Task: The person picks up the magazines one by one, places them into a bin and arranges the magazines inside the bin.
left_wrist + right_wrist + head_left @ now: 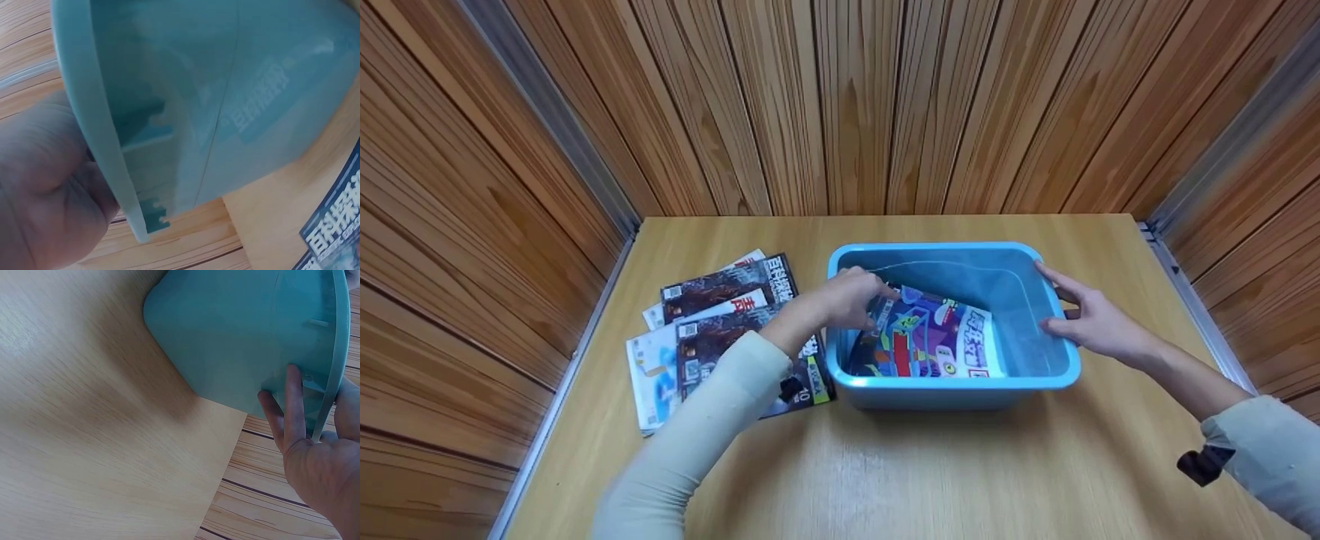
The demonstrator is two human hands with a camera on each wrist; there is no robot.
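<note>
From the head camera, a blue bin [952, 326] sits on the wooden table [885, 465]. One colourful magazine [930, 337] already lies inside it, and the left hand [851, 300] reaches over the bin's left rim with its fingers on that magazine's edge — whether they pinch it or only touch it cannot be told. The right hand [1091, 319] steadies the bin's right wall, fingers straight outside and thumb over the rim. Left of the bin, a stack of magazines [712, 337] remains on the table — so the filling looks barely begun.

The left wrist camera shows the bin's outer wall [225, 101], with the left hand [45, 191] behind its rim.

The right wrist camera shows straight fingers [292, 410] flat against the wall of the bin [242, 337].
</note>
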